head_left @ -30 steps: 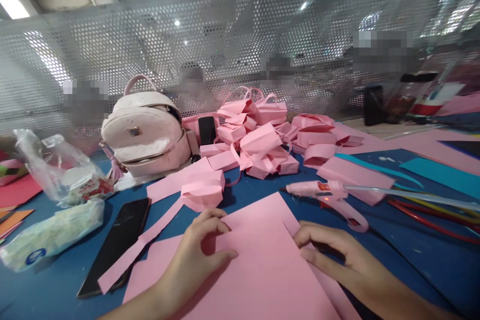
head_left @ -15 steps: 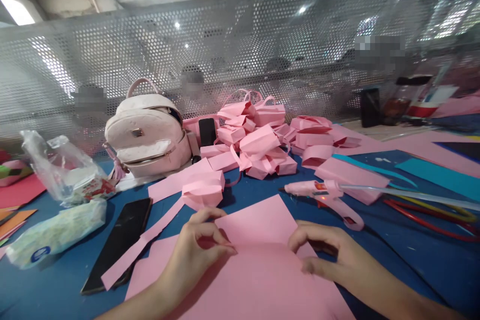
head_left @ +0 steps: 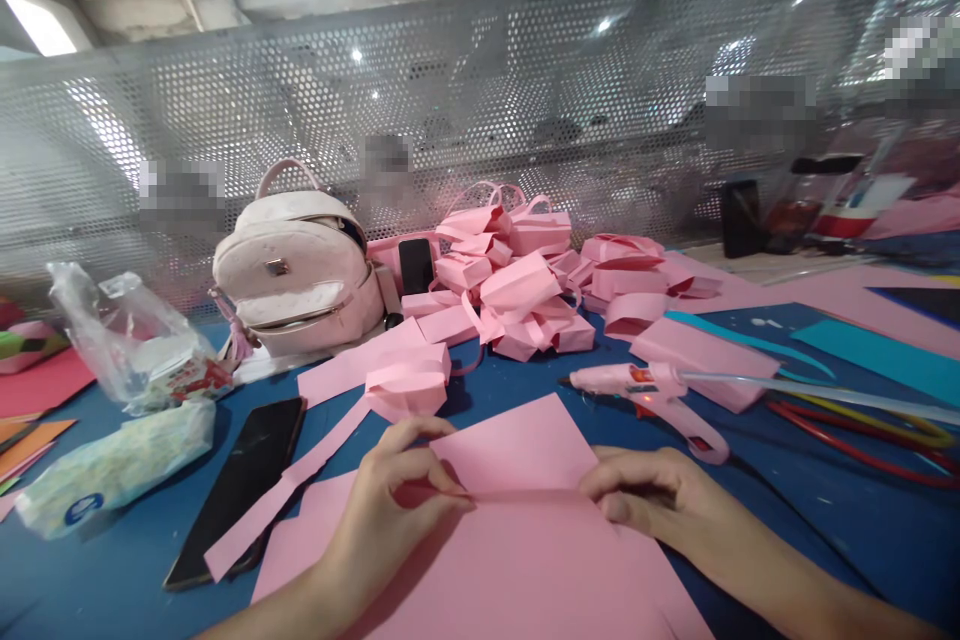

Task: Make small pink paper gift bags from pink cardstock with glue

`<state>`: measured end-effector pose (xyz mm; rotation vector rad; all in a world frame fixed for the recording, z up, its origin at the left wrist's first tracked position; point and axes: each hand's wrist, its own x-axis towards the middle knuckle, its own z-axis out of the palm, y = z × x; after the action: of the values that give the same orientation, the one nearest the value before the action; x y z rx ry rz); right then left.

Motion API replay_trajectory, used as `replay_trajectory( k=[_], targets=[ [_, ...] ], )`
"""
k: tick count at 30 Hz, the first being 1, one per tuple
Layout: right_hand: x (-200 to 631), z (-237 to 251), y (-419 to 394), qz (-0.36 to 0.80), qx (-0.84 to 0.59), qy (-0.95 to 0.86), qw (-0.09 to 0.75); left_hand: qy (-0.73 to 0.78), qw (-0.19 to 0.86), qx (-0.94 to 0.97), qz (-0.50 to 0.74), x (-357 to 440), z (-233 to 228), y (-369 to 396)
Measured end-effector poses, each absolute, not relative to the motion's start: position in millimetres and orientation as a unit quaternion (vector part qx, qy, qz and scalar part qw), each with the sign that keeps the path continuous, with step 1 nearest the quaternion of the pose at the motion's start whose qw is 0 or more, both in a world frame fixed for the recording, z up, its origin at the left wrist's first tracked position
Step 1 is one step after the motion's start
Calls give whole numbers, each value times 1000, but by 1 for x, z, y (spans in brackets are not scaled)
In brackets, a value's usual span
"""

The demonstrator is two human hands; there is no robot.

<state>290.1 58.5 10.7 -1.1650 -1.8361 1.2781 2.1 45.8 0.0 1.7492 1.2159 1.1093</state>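
Observation:
A large sheet of pink paper (head_left: 525,570) lies in front of me, with a crease or raised edge running across it between my hands. At the left end of that line, my left hand (head_left: 386,505) pinches the paper between thumb and fingertips. My right hand (head_left: 664,500) is closed on the paper's right edge, thumb against fingers. Beyond the left hand sits a small folded pink paper box (head_left: 409,380), with a pink paper strip (head_left: 322,450) reaching down from it over a black phone (head_left: 240,485). To the upper right lies a pink glue gun (head_left: 656,390) with a clear glue stick in it.
Folded pink paper bags (head_left: 525,290) are heaped at the back. A pale backpack (head_left: 300,270) stands at back left, near a plastic bag (head_left: 135,340) and a tissue pack (head_left: 112,475). Red and yellow strips (head_left: 855,435) lie at right. A perforated metal screen (head_left: 465,110) closes off the far side.
My right hand's thumb and fingers have closed together on the paper's edge; they were apart before. The left hand keeps its pinch in nearly the same place.

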Motion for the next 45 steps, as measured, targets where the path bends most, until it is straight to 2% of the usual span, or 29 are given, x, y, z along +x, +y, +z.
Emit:
replay_trajectory(
  k=[12, 20, 28, 36, 45],
  targets=[
    [290, 11, 59, 459, -439, -710, 306, 476, 349, 687, 423, 3, 2, 47],
    [285, 10, 50, 334, -424, -782, 312, 445, 328, 735, 393, 2, 0, 44],
    [286, 5, 51, 326, -451, -779, 289, 425, 295, 775, 364, 0, -5, 44],
    [285, 7, 47, 309, -452, -781, 302, 416, 305, 787, 338, 0, -1, 44],
    [288, 0, 47, 284, -416, -811, 297, 421, 374, 761, 322, 4, 2, 44]
  ],
)
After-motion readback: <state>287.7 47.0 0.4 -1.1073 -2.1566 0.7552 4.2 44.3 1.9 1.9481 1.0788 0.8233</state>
